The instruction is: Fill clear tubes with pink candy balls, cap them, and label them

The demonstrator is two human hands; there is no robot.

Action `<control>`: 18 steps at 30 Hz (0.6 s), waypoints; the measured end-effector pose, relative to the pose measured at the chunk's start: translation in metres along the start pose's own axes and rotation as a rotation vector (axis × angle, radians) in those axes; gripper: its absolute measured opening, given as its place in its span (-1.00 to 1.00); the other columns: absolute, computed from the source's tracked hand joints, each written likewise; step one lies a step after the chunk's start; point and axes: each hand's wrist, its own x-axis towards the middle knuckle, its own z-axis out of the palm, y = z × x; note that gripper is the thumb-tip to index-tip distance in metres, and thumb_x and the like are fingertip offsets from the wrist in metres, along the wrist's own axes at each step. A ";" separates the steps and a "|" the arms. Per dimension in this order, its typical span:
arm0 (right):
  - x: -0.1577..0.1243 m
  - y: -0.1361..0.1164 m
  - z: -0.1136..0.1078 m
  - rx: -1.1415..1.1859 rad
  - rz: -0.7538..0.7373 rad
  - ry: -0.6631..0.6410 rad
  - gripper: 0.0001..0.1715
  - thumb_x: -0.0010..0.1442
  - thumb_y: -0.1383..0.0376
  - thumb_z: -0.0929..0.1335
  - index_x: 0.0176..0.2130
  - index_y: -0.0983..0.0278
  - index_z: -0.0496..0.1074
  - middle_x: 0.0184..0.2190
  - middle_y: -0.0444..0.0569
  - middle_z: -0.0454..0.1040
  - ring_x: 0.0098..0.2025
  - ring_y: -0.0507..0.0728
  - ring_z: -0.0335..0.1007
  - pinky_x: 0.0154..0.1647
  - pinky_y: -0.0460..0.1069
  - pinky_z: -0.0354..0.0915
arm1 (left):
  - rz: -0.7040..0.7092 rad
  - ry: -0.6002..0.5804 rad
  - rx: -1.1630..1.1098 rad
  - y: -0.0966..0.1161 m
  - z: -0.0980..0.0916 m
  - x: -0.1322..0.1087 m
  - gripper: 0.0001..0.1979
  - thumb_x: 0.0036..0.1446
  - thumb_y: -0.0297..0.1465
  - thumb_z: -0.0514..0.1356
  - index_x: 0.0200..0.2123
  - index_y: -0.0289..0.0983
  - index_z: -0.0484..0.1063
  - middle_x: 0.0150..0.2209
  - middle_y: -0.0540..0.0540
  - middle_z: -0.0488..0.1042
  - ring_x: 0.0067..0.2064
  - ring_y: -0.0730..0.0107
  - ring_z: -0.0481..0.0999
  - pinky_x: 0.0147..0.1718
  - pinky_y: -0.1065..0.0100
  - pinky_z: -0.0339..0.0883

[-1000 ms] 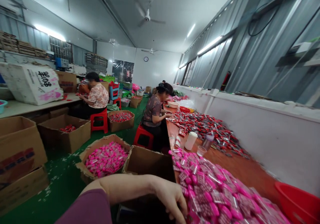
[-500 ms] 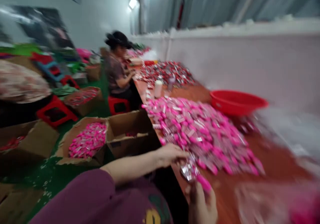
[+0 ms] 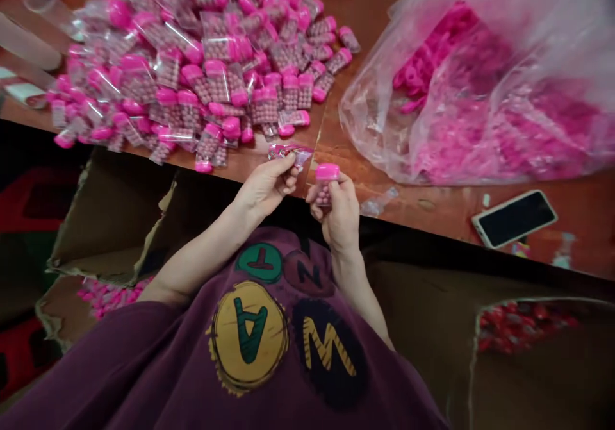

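Note:
My left hand (image 3: 269, 186) pinches a small shiny wrapper (image 3: 281, 152) with pink print, just over the table's near edge. In my right hand (image 3: 341, 212) is a small clear bottle (image 3: 327, 175), held upright with its pink cap on top and pinkish balls inside. A short gap separates the bottle from the wrapper. Beyond my hands lies a large heap of similar pink-capped bottles (image 3: 216, 77), its near side close to the wrapper.
To the right, a clear plastic bag (image 3: 369, 109) holds bright pink pieces (image 3: 442, 45). A phone (image 3: 516, 218) and clear plastic scraps (image 3: 379, 202) lie near the table edge. Below are cardboard boxes (image 3: 110, 225), one with pink items, another with red pieces (image 3: 526, 324).
My view has swung from along the table to straight down at my hands. The wrapper and the pink-capped bottle, close together before, are now seen apart, one in each hand.

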 end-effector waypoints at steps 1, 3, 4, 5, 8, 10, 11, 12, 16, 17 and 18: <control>-0.001 0.002 0.003 -0.010 -0.012 -0.002 -0.57 0.32 -0.09 0.41 -0.05 0.13 0.32 -0.49 -0.25 0.46 -0.62 -0.08 0.11 -0.67 -0.16 0.02 | 0.006 -0.008 0.010 -0.002 -0.003 -0.002 -0.80 0.25 -0.42 0.41 -0.34 -0.36 0.48 -0.47 0.03 0.48 -0.54 0.66 0.38 -0.55 0.57 0.20; -0.002 0.006 0.008 -0.042 -0.022 -0.006 -0.56 0.33 -0.10 0.41 -0.01 0.12 0.35 -0.45 -0.23 0.47 -0.57 -0.07 0.17 -0.65 -0.16 0.05 | 0.026 -0.010 0.021 -0.005 -0.008 -0.006 -0.77 0.23 -0.39 0.44 -0.36 -0.35 0.47 -0.47 0.04 0.47 -0.54 0.65 0.38 -0.55 0.56 0.20; -0.002 0.008 0.010 -0.062 -0.020 -0.009 -0.55 0.32 -0.11 0.42 0.00 0.11 0.36 -0.44 -0.22 0.47 -0.56 -0.07 0.19 -0.64 -0.16 0.06 | 0.036 -0.006 0.019 -0.006 -0.010 -0.009 -0.76 0.23 -0.38 0.44 -0.37 -0.35 0.47 -0.48 0.04 0.46 -0.54 0.65 0.37 -0.55 0.55 0.20; -0.001 0.010 0.012 -0.082 -0.013 -0.015 -0.54 0.32 -0.11 0.43 0.00 0.11 0.37 -0.43 -0.21 0.46 -0.55 -0.06 0.21 -0.64 -0.16 0.07 | 0.046 0.001 0.015 -0.007 -0.012 -0.011 -0.75 0.24 -0.37 0.44 -0.37 -0.35 0.47 -0.48 0.04 0.46 -0.54 0.65 0.37 -0.55 0.54 0.21; 0.000 0.015 0.019 -0.124 0.021 -0.044 -0.53 0.32 -0.13 0.42 0.01 0.10 0.39 -0.40 -0.18 0.46 -0.52 -0.05 0.23 -0.64 -0.15 0.07 | 0.077 0.035 0.016 -0.008 -0.018 -0.015 -0.69 0.27 -0.32 0.42 -0.42 -0.36 0.46 -0.50 0.02 0.45 -0.56 0.65 0.35 -0.57 0.52 0.16; -0.001 0.019 0.023 -0.136 0.041 -0.070 -0.55 0.33 -0.13 0.41 0.02 0.09 0.39 -0.38 -0.17 0.44 -0.49 -0.04 0.27 -0.63 -0.15 0.08 | 0.093 0.045 0.033 -0.008 -0.022 -0.017 -0.64 0.29 -0.27 0.41 -0.46 -0.36 0.45 -0.53 0.02 0.43 -0.57 0.64 0.35 -0.59 0.51 0.11; -0.001 0.021 0.024 -0.140 0.050 -0.083 -0.55 0.34 -0.13 0.40 0.03 0.08 0.39 -0.37 -0.16 0.43 -0.47 -0.03 0.28 -0.63 -0.14 0.08 | 0.100 0.047 0.041 -0.008 -0.025 -0.018 -0.62 0.30 -0.25 0.40 -0.46 -0.35 0.45 -0.54 0.02 0.41 -0.57 0.63 0.35 -0.59 0.50 0.11; -0.002 0.023 0.026 -0.145 0.057 -0.093 -0.56 0.35 -0.13 0.40 0.03 0.07 0.39 -0.36 -0.15 0.43 -0.46 -0.02 0.30 -0.63 -0.14 0.08 | 0.108 0.047 0.047 -0.007 -0.027 -0.018 -0.62 0.31 -0.24 0.40 -0.46 -0.35 0.45 -0.55 0.02 0.41 -0.57 0.63 0.35 -0.59 0.50 0.11; -0.002 0.028 0.027 -0.173 0.060 -0.097 -0.56 0.36 -0.10 0.40 0.08 0.05 0.39 -0.32 -0.12 0.45 -0.46 -0.02 0.28 -0.62 -0.12 0.11 | 0.128 0.040 0.068 -0.005 -0.033 -0.020 -0.63 0.33 -0.25 0.38 -0.45 -0.35 0.47 -0.57 0.01 0.40 -0.57 0.61 0.36 -0.58 0.50 0.12; -0.001 0.029 0.026 -0.180 0.058 -0.091 -0.56 0.36 -0.10 0.40 0.09 0.04 0.39 -0.32 -0.12 0.45 -0.47 -0.02 0.26 -0.62 -0.12 0.11 | 0.130 0.034 0.074 -0.005 -0.034 -0.020 -0.64 0.33 -0.26 0.37 -0.45 -0.36 0.48 -0.56 0.00 0.40 -0.56 0.60 0.37 -0.58 0.50 0.13; -0.001 0.030 0.026 -0.186 0.056 -0.084 -0.56 0.37 -0.10 0.39 0.10 0.04 0.39 -0.32 -0.12 0.45 -0.48 -0.01 0.25 -0.62 -0.12 0.11 | 0.130 0.027 0.078 -0.005 -0.035 -0.020 -0.64 0.34 -0.26 0.37 -0.44 -0.36 0.49 -0.56 0.00 0.41 -0.56 0.60 0.37 -0.58 0.50 0.13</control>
